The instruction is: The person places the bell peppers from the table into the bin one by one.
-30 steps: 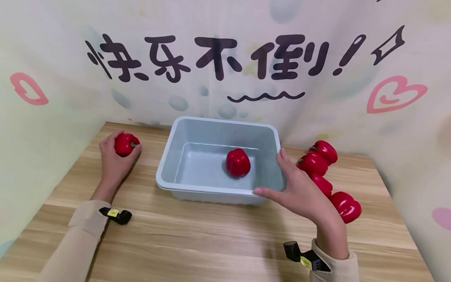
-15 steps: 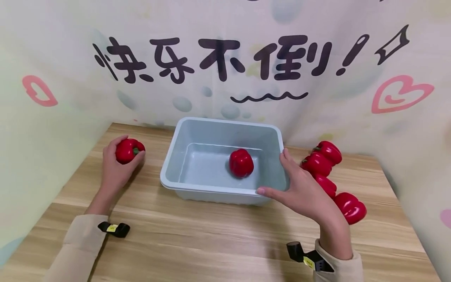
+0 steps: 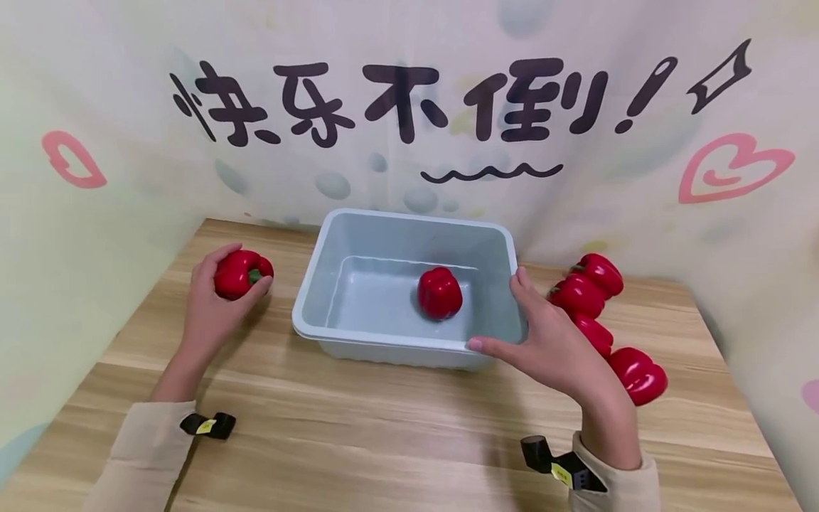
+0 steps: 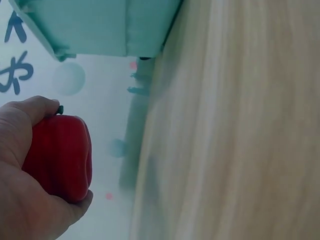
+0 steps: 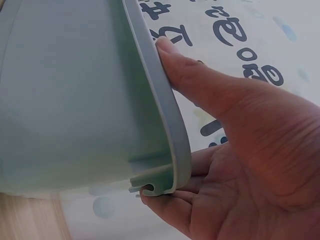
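Observation:
My left hand [image 3: 220, 306] grips a red bell pepper [image 3: 238, 274] with a green stem, left of a light blue plastic bin [image 3: 397, 341]. In the left wrist view, the thumb and fingers wrap the pepper [image 4: 62, 155], which appears raised off the table. At the bin's right front corner my right hand [image 3: 550, 341] holds the rim, thumb on the front edge and fingers along the right side. The right wrist view shows fingertips [image 5: 160, 200] curled under the rim [image 5: 172, 130]. A second red bell pepper [image 3: 439, 293] lies inside the bin, towards its right.
Several more red bell peppers [image 3: 577, 295] lie in a row on the wooden table [image 3: 358, 434], right of the bin and partly behind my right hand. A printed cloth backdrop [image 3: 397, 171] hangs behind the table and along its sides.
The left hand has moved slightly right with the bell pepper, a little closer to the bin. The right hand keeps its hold on the corner. The head view has shifted slightly.

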Motion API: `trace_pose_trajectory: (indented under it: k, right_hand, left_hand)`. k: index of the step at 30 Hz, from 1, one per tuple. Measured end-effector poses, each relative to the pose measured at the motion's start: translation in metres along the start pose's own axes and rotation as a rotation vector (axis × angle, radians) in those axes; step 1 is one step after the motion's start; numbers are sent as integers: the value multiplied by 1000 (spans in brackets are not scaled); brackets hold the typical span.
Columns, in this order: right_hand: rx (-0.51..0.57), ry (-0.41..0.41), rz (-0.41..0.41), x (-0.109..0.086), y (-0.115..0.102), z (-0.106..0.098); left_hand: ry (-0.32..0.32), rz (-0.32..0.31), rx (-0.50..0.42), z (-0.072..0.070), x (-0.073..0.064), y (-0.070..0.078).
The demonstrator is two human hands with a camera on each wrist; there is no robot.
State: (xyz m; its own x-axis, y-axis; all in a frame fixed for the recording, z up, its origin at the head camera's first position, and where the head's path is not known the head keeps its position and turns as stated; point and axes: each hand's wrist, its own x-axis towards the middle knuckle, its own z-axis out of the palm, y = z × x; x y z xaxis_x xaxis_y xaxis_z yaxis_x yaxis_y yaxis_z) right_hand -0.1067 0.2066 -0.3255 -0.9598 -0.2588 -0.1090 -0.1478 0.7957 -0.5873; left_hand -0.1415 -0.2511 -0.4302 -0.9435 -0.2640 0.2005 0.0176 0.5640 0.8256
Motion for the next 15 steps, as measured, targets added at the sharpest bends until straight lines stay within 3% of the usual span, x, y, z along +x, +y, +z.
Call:
trace_pose_trajectory:
  k: [15]
  right_hand:
    - [-15,6,9,0,-3,-2]
  left_hand:
    - [-46,92,-38,-2,-15,19]
